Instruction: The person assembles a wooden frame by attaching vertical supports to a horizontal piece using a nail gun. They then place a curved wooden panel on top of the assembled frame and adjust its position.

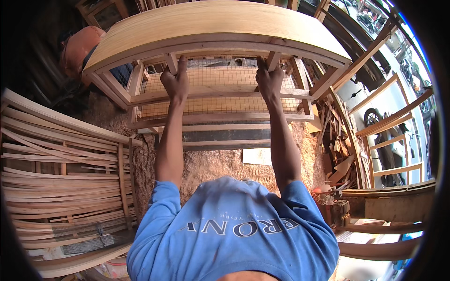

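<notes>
Ahead of me stands a large wooden cabinet frame with a pale plywood panel point(220, 21) on its upper face and wire mesh point(211, 64) stretched over the openings. My left hand point(175, 83) is closed around a short wooden post point(170, 62) under the panel's near edge, thumb pointing up. In the same way, my right hand point(269, 84) grips a matching post point(273, 60) further right. Both arms are stretched out over the frame's near rails point(220, 91). Some fingers are hidden behind the posts.
At the left, long wooden strips point(61, 164) are piled in a rack. A person in an orange top point(82, 51) bends beside the cabinet's left end. Scrap wood point(340, 145) and open wooden frames point(389, 131) stand at the right, near a motorcycle point(386, 145). Sawdust point(211, 166) covers the floor.
</notes>
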A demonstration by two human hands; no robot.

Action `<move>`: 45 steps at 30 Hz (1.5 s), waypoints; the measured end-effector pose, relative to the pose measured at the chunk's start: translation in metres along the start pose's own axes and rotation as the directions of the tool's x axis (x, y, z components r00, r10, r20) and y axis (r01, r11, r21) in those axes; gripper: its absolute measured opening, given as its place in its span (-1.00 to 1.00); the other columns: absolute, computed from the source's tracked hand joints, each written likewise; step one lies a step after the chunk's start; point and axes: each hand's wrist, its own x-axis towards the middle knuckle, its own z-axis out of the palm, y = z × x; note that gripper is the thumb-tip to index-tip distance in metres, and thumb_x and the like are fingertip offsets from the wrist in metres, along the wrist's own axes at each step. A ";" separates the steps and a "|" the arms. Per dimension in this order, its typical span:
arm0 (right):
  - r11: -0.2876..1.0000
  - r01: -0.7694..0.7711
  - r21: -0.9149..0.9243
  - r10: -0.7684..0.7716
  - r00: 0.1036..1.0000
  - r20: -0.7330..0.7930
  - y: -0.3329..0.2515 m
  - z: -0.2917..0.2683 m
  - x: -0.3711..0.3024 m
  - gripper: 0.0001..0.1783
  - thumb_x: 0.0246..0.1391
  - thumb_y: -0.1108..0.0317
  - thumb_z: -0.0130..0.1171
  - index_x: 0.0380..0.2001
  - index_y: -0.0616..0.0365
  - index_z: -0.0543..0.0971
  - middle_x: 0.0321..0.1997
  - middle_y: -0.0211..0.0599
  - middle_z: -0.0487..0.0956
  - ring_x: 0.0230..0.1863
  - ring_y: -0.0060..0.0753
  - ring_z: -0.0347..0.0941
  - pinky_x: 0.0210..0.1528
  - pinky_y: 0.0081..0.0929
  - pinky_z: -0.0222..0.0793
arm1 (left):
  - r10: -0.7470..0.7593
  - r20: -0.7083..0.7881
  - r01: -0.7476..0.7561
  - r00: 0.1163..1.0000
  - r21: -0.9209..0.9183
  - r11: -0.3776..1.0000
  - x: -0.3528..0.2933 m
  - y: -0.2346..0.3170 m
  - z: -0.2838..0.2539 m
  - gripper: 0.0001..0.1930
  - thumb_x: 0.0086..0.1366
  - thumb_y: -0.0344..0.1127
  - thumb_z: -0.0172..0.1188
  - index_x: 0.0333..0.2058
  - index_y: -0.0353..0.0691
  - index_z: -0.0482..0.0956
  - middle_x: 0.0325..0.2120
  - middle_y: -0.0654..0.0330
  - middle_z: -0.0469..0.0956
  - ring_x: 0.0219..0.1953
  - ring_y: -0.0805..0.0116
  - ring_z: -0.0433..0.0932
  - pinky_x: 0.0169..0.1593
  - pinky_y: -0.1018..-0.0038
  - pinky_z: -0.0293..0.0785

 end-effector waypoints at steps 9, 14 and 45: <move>0.998 -0.052 0.020 0.051 0.998 0.040 0.005 -0.004 0.001 -0.63 0.31 0.16 0.21 -0.51 0.20 0.57 -0.73 -0.43 0.38 -0.67 -0.64 0.25 -0.58 -0.44 0.14 | -0.001 0.016 0.001 1.000 0.002 1.000 0.003 0.000 0.001 -0.54 0.44 -0.11 0.23 -0.66 -0.16 0.47 -0.77 0.41 0.33 -0.67 0.63 0.23 -0.53 0.48 0.11; 0.999 -0.032 -0.017 0.033 0.999 0.021 0.007 -0.003 0.001 -0.57 0.29 0.11 0.22 -0.48 0.30 0.65 -0.73 -0.34 0.43 -0.63 -0.57 0.32 -0.52 -0.37 0.23 | 0.029 0.005 -0.029 1.000 0.003 1.000 0.001 0.003 0.002 -0.53 0.43 -0.12 0.22 -0.67 -0.16 0.45 -0.78 0.42 0.32 -0.66 0.63 0.23 -0.53 0.48 0.11; 0.980 0.020 0.198 -0.012 0.999 -0.038 0.000 0.000 -0.019 -0.56 0.33 0.25 0.23 -0.65 0.12 0.44 -0.73 -0.61 0.32 -0.66 -0.76 0.15 -0.62 -0.56 0.01 | 0.096 0.064 -0.083 0.993 -0.176 0.981 -0.011 -0.008 -0.005 -0.71 0.45 -0.19 0.23 -0.48 -0.14 0.53 -0.70 0.47 0.27 -0.69 0.68 0.18 -0.59 0.56 0.06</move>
